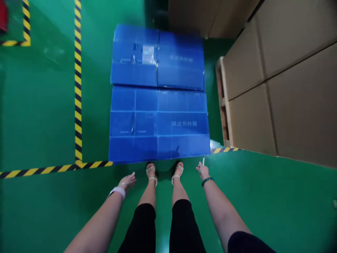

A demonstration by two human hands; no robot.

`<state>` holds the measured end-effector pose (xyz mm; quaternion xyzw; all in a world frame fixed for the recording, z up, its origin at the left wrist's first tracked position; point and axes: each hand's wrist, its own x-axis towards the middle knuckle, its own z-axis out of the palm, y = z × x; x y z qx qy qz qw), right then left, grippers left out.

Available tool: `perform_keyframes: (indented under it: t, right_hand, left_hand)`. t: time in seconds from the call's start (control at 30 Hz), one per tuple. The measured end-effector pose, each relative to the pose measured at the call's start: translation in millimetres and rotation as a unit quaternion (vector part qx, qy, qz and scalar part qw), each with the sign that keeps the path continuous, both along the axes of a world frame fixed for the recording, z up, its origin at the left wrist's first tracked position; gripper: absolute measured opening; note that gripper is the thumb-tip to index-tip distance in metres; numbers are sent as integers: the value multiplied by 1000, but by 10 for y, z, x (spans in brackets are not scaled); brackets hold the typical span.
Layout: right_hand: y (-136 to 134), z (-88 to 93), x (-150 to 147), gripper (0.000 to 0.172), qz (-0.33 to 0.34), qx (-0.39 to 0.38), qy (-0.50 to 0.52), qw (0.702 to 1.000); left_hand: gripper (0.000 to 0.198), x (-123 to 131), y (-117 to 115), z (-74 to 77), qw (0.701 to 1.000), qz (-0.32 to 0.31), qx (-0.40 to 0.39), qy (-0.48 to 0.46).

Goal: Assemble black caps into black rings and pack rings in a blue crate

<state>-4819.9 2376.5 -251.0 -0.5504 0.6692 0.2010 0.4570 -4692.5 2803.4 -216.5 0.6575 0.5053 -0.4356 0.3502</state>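
Note:
Flattened blue plastic turnover boxes lie on the floor in front of my feet, a near one (159,124) and a far one (135,75), with pale Chinese print on them. My right hand (203,171) is closed around a thin white pen-like stick (203,160), whose tip points forward close to the near box's right front corner. My left hand (127,181) hangs in the air short of the near box's front edge, fingers stretched out and holding nothing. The far box carries a clear shiny patch (148,54).
To the right, large brown cartons (250,116) stand on a wooden pallet (225,119). More cartons (195,17) are at the back. Yellow-and-black floor tape (78,88) runs along the left and below the boxes. A red object (3,15) shows at the upper left.

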Motion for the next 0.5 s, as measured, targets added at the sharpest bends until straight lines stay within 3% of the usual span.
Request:
perform_keyframes:
  t: [0.13, 0.2, 0.27, 0.37, 0.5]
  right_hand:
    - [250, -1231, 164, 30, -91, 35, 72, 993]
    - [340, -1725, 193, 30, -123, 37, 79, 988]
    - [395, -2109, 201, 30, -149, 36, 79, 985]
    - [415, -2478, 202, 33, -178, 38, 76, 980]
    - [362, -2679, 233, 34, -202, 23, 83, 975]
  left_hand:
    - [37, 108, 55, -1191, 995, 99, 6, -2]
    - [39, 128, 87, -1705, 991, 132, 8, -4]
    - [41, 138, 111, -2139, 988, 154, 9, -6]
    - [43, 154, 141, -2622, 986, 169, -3, -10]
    - [42, 172, 184, -2942, 987, 148, -50, -25]
